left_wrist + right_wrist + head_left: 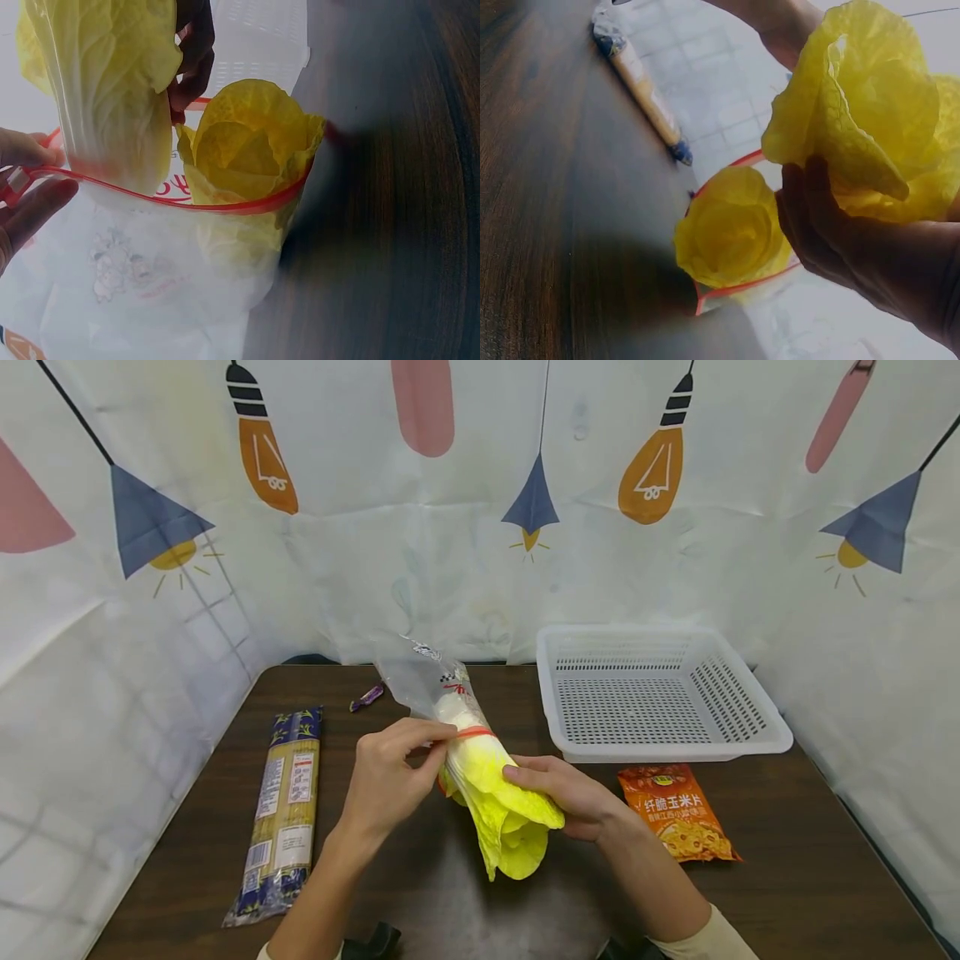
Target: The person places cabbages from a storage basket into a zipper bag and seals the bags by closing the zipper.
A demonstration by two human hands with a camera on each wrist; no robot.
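Note:
A zip bag (411, 675) of clear plastic with a red zip edge (217, 206) slants over the middle of the table. My left hand (392, 770) pinches the zip edge at one end of the bag's mouth, by a pale slider. A yellow napa cabbage (501, 781) stands with its white base inside the mouth and its leafy end outside. Around those leaves my right hand (564, 792) curls, thumb on top. In the left wrist view a second napa cabbage (244, 154) sits beside it in the bag, leaves showing above the zip.
Left on the dark table (360, 893) lies a long pack of noodles (281, 814), with a small purple-wrapped sweet (367, 697) farther back. A white perforated basket (558, 739) stands at the back right, an orange snack packet (678, 814) in front of it.

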